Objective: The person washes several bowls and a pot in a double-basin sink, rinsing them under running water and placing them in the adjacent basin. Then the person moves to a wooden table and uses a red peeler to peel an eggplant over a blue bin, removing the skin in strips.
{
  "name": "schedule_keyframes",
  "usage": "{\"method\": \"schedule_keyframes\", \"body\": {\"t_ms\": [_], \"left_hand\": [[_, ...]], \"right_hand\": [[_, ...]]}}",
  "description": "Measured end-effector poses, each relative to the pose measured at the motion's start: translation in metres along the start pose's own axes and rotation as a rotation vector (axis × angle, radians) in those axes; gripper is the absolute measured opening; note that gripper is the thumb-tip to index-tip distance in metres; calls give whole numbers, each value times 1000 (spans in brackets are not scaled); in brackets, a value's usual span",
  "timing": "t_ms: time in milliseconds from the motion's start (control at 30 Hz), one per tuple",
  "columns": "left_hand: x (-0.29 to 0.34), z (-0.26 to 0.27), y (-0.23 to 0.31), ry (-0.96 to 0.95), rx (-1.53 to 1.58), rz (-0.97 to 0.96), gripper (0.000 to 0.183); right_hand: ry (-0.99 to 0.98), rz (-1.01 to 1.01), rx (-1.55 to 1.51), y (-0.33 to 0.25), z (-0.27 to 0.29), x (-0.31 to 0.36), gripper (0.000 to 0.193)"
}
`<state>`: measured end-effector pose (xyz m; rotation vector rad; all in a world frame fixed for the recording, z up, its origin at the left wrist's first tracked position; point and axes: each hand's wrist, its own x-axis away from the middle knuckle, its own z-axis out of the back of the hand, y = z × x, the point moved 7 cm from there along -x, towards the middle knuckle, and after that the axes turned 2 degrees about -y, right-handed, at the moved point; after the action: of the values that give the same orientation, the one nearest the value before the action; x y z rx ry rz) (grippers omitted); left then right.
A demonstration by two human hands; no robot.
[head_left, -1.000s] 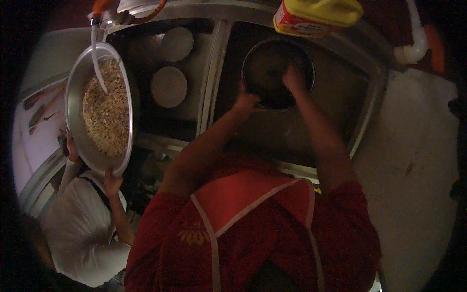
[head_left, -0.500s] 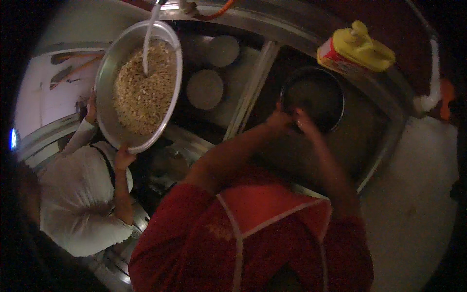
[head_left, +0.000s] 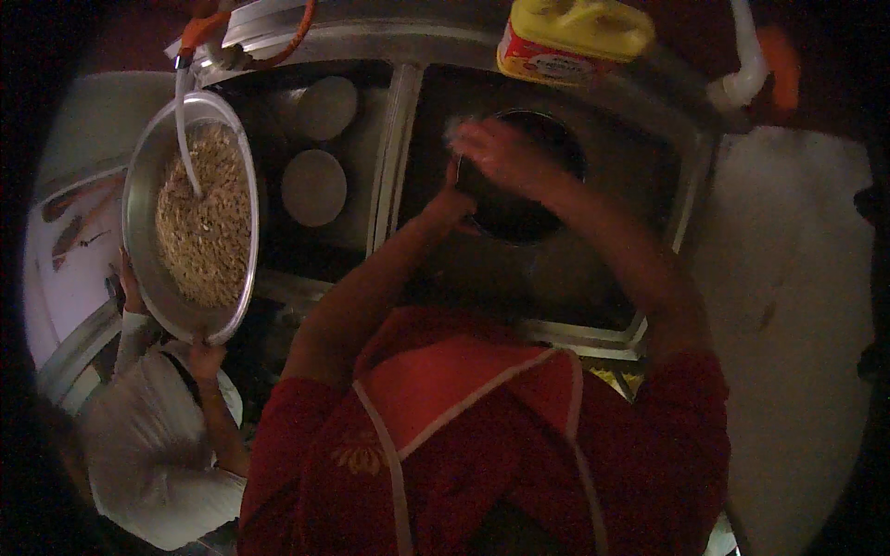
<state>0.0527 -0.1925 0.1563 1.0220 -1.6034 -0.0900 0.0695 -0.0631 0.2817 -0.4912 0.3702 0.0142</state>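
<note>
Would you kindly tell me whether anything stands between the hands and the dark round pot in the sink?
Nothing visible does. The left hand is at the near-left rim of the dark round pot, and the blurred right hand is over its left side. The yellow jug stands beyond the pot, out of their way.

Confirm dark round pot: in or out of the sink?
In. The dark round pot sits within the edges of the right sink basin, left hand at its rim.

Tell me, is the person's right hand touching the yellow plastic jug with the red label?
Apart. The head view shows some of the dark sink basin between the blurred right hand and the yellow plastic jug.
</note>
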Motion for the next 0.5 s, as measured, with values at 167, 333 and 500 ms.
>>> {"method": "schedule_keyframes", "body": {"t_ms": [167,333,500], "left_hand": [[-17,9,-8,-116,-449,-117,82],[-23,23,-36,-23,-389,-82,88],[-24,26,-61,17,-206,-214,90]], "right_hand": [[-510,53,217,16,-62,2,17],[-210,-517,-340,122,-54,54,24],[185,-1045,-311,154,-45,173,47]]}}
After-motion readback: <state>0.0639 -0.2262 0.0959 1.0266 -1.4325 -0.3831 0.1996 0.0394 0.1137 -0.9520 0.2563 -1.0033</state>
